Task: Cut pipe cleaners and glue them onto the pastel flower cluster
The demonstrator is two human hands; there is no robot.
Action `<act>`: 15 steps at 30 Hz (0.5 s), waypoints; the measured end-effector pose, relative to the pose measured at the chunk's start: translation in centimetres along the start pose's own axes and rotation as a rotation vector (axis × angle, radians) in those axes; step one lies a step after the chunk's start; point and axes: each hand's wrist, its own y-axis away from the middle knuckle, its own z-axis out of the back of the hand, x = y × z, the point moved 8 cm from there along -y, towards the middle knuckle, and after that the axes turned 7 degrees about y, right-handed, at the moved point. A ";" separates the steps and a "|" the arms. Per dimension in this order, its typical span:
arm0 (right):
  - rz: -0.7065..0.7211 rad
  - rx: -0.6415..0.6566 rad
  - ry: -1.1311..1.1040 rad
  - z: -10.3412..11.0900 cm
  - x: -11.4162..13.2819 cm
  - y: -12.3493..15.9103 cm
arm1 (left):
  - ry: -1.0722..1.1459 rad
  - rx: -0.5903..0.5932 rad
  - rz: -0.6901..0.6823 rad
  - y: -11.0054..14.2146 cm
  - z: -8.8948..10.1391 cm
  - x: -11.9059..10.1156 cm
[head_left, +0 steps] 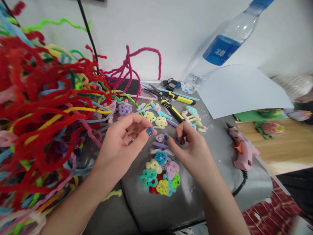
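Observation:
My left hand (pixel 124 140) is closed in a pinch, thumb and forefinger pressed together; anything between them is too small to make out. My right hand (pixel 190 143) is loosely curled, its thumb apart from the bent fingers. Its thumb tip is right beside a small purple pipe-cleaner loop (pixel 160 137) on the grey table (pixel 195 199). Below that lie a purple pipe-cleaner piece (pixel 161 145) and a cluster of colourful pipe-cleaner flowers (pixel 161 176). Just beyond my hands are pale yellow flowers (pixel 160 121) and a lilac flower (pixel 125 109).
Tangled pipe cleaners (pixel 56 107) pile up at left. Behind lie yellow-black pliers (pixel 172 109) and a phone (pixel 127 86). A water bottle (pixel 222 49) leans against the wall, near a white sheet (pixel 244 88). A pink glue gun (pixel 243 150) lies at right.

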 end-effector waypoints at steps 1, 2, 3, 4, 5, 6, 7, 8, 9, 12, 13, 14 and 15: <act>-0.006 0.011 0.002 -0.1 -0.1 0.0 | 0.003 0.002 -0.001 0.0 0.0 0.0; -0.011 0.022 0.004 -0.3 -0.1 0.0 | 0.004 0.003 -0.001 0.0 0.0 0.0; -0.015 0.032 0.005 -0.4 -0.2 0.0 | 0.005 0.005 -0.001 0.0 -0.1 0.0; -0.019 0.036 0.006 -0.6 -0.2 0.0 | 0.008 0.008 -0.001 0.0 -0.1 0.0; -0.020 0.040 0.006 -0.7 -0.2 0.0 | 0.012 0.010 0.000 0.0 -0.1 0.0; -0.019 0.041 0.005 -0.8 -0.2 -0.1 | 0.016 0.012 0.002 0.0 -0.2 0.0; -0.018 0.041 0.005 -0.9 -0.2 -0.1 | 0.018 0.012 0.004 0.0 -0.2 0.0; -0.016 0.038 0.005 -0.9 -0.2 -0.1 | 0.019 0.013 0.006 0.0 -0.2 0.1; -0.014 0.032 0.005 -0.8 -0.1 -0.2 | 0.014 0.011 0.008 0.0 -0.2 0.1; -0.011 -0.001 -0.026 -0.1 -0.1 -0.1 | -0.051 0.018 -0.004 -0.1 0.1 -0.1; -0.013 -0.018 -0.049 0.2 -0.2 0.0 | -0.100 0.031 -0.012 -0.2 0.3 -0.2; -0.016 -0.038 -0.072 0.6 -0.4 0.1 | -0.166 0.049 -0.023 -0.4 0.4 -0.3; -0.020 -0.060 -0.094 1.0 -0.6 0.3 | -0.247 0.071 -0.037 -0.5 0.6 -0.5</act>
